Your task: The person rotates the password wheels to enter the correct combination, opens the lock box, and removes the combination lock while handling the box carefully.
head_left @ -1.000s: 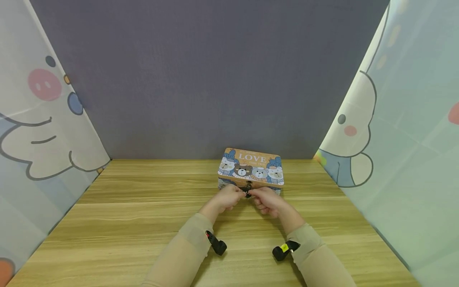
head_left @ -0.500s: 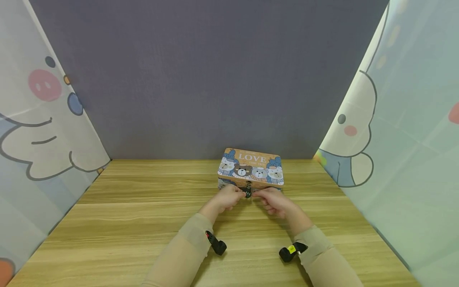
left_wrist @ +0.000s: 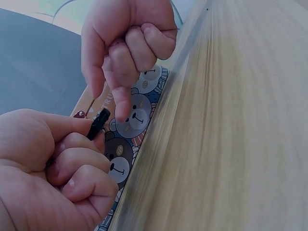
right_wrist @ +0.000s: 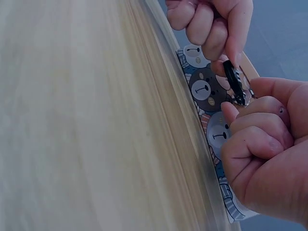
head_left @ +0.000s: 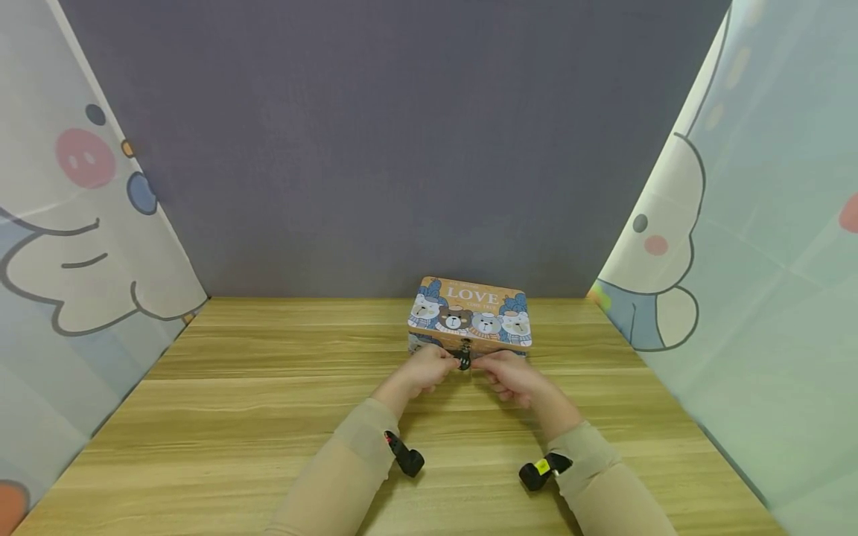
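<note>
An orange tin box (head_left: pixel 469 304) with bears and the word LOVE on its lid stands closed at the back of the table. At its front clasp is a small black combination padlock (head_left: pixel 464 361), with pale digit marks visible on the padlock (right_wrist: pixel 233 81) in the right wrist view. My left hand (head_left: pixel 425 368) pinches the padlock between thumb and index finger from the left. Just right of it, my right hand (head_left: pixel 512 377) has its thumb and index finger extended and spread, the other fingers curled. A small gap shows between those fingertips and the padlock.
The wood-grain table (head_left: pixel 268 417) runs out to both sides of the arms. Behind the box rises a dark grey panel (head_left: pixel 335 149). Cartoon-printed sheets flank the table, a left sheet (head_left: pixel 40 387) and a right sheet (head_left: pixel 771 298).
A second ago my right fingertips were at the padlock. They have since drawn slightly right and parted from it. My left hand and the box have stayed in place.
</note>
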Tool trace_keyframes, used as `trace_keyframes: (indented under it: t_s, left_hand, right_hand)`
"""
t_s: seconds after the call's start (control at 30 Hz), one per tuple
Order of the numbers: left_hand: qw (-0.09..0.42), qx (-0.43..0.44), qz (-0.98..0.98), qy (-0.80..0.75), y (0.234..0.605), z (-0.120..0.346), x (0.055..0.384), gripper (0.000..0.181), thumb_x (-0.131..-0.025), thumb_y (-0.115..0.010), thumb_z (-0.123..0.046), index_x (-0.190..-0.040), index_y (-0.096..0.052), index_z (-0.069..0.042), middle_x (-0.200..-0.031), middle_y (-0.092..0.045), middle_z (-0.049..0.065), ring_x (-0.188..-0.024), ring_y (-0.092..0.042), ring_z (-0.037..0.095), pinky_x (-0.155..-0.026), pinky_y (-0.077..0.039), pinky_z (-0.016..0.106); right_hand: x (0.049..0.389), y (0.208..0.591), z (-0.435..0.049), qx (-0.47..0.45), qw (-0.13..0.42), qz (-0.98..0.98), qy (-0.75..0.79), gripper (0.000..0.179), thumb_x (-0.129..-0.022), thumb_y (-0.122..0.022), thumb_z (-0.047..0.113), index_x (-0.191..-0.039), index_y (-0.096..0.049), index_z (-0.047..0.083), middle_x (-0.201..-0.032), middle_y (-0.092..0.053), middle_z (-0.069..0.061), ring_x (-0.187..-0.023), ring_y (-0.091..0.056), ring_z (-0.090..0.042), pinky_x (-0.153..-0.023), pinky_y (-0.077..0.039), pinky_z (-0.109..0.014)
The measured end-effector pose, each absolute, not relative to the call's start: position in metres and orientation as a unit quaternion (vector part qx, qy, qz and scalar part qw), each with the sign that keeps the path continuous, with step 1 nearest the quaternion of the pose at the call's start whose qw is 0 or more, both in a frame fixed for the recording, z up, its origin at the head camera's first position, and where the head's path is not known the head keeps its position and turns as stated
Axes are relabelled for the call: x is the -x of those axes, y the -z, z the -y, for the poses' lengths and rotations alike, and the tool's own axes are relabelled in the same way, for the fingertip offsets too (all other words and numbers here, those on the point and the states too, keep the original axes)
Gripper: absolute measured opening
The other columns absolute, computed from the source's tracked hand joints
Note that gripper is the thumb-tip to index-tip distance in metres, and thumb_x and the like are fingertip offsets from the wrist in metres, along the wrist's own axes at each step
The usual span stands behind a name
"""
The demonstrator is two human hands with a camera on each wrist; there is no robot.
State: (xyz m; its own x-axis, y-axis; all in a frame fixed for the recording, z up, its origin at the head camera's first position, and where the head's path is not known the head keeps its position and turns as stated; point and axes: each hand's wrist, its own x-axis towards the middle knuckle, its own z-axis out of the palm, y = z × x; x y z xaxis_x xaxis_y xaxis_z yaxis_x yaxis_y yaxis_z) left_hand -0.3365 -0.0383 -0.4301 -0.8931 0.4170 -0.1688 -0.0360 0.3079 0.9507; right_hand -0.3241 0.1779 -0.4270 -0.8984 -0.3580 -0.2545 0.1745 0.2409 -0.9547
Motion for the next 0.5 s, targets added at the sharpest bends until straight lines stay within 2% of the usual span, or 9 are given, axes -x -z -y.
trace_keyframes:
  t_s: [0.13,0.5]
  left_hand:
    - [0.194,-0.121,-0.785,-0.576,0.431,0.038,0.337,0.026,-0.106,-0.053,-0.015,-0.109,-0.068,0.005,-0.052,-0.029,-0.005,-0.040,-0.019,0.009,-0.041,-0.022,0.026]
    - [0.192,-0.131,-0.782,-0.579,0.431,0.040,0.337,0.028,-0.106,-0.052,-0.014,-0.105,-0.069,0.008,-0.051,-0.028,-0.005,-0.039,-0.019,0.008,-0.041,-0.021,0.025]
  right_hand:
    - [0.326,0.430,-0.173,0.058,0.218,-0.755,0.616,0.038,-0.104,-0.057,0.026,-0.116,-0.055,-0.010,-0.060,-0.032,0.004,-0.046,-0.021,-0.008,-0.042,-0.021,-0.023]
    - [0.328,0.434,-0.163,0.061,0.217,-0.745,0.628,0.032,-0.106,-0.055,0.023,-0.116,-0.059,-0.006,-0.061,-0.034,0.002,-0.046,-0.021,-0.009,-0.043,-0.021,-0.023]
